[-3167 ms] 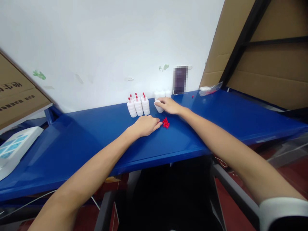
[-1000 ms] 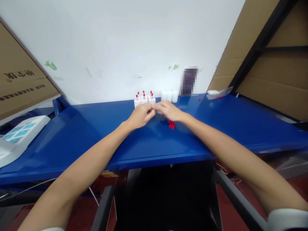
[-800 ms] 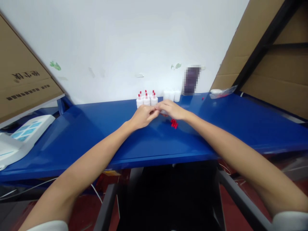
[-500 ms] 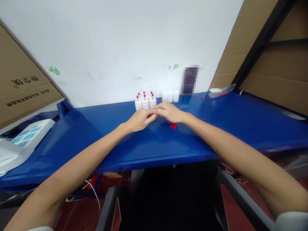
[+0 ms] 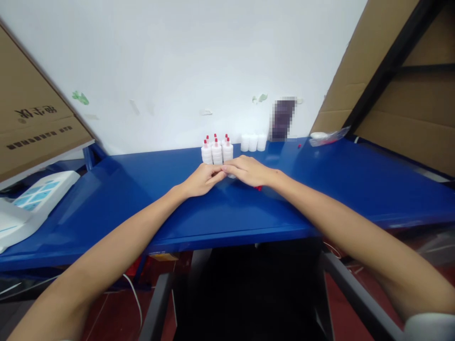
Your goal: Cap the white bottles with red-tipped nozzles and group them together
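Observation:
My left hand (image 5: 204, 180) and my right hand (image 5: 248, 172) meet low over the table, fingertips touching, both closed. A sliver of a white bottle (image 5: 232, 176) shows under the fingers of my right hand; the rest is hidden. What my left fingers hold, if anything, is covered. Just behind my hands stands a tight cluster of several white squeeze bottles (image 5: 216, 152) with pointed nozzles and red tips. To their right are three white bottles (image 5: 253, 142) without nozzles. Small red caps (image 5: 259, 188) lie partly hidden beneath my right hand.
The blue table (image 5: 220, 222) meets a white wall. One red cap (image 5: 299, 146) and a clear plastic bag (image 5: 330, 136) lie at the back right. A white device with blue panels (image 5: 39, 203) stands at the left, below a cardboard box (image 5: 31, 109).
My hands have shifted slightly, and my right hand now covers most of the red caps. A white piece has come into sight under my right fingers. The camera view has moved a little.

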The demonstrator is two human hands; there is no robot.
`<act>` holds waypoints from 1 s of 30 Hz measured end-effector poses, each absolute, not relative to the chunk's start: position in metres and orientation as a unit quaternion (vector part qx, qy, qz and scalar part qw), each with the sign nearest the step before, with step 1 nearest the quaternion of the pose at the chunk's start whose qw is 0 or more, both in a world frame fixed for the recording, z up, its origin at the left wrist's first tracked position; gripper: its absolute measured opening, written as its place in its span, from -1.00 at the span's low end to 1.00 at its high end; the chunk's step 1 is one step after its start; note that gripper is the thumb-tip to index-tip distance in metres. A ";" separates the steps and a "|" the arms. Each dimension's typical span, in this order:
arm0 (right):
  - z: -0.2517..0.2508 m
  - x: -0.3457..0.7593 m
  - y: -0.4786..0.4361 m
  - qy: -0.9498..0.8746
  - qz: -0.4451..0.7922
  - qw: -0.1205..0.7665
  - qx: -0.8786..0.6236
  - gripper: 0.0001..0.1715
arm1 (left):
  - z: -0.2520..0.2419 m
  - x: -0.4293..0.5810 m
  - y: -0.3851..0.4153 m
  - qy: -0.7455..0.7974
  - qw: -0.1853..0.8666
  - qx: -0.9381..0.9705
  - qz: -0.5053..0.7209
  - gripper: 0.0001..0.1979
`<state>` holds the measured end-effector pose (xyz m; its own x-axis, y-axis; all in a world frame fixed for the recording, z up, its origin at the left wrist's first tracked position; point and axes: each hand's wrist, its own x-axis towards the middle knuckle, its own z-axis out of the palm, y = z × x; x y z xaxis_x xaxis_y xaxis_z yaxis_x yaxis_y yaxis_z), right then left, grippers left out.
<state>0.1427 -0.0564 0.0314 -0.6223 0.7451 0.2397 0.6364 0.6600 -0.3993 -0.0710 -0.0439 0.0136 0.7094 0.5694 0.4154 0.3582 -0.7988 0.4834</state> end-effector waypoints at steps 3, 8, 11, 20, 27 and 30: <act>0.032 0.142 -0.059 -0.889 0.116 0.178 -0.404 -0.36 | 0.014 -0.070 -0.045 0.259 0.199 0.901 0.286 -0.64; 0.034 0.148 -0.056 -0.863 0.077 0.194 -0.460 -0.30 | 0.021 -0.077 -0.043 0.297 0.227 0.882 0.288 -0.57; 0.035 0.153 -0.052 -0.843 0.047 0.206 -0.495 -0.41 | 0.026 -0.087 -0.038 0.318 0.217 0.883 0.268 -0.54; 0.033 0.152 -0.051 -0.862 0.068 0.241 -0.440 -0.51 | 0.019 -0.093 -0.029 0.313 0.202 0.913 0.164 -0.50; 0.033 0.143 -0.055 -0.845 0.121 0.329 -0.404 -0.36 | 0.019 -0.088 -0.036 0.292 0.154 0.912 0.243 -0.49; 0.033 0.143 -0.055 -0.851 0.170 0.349 -0.353 -0.34 | 0.017 -0.085 -0.039 0.268 0.099 0.905 0.315 -0.52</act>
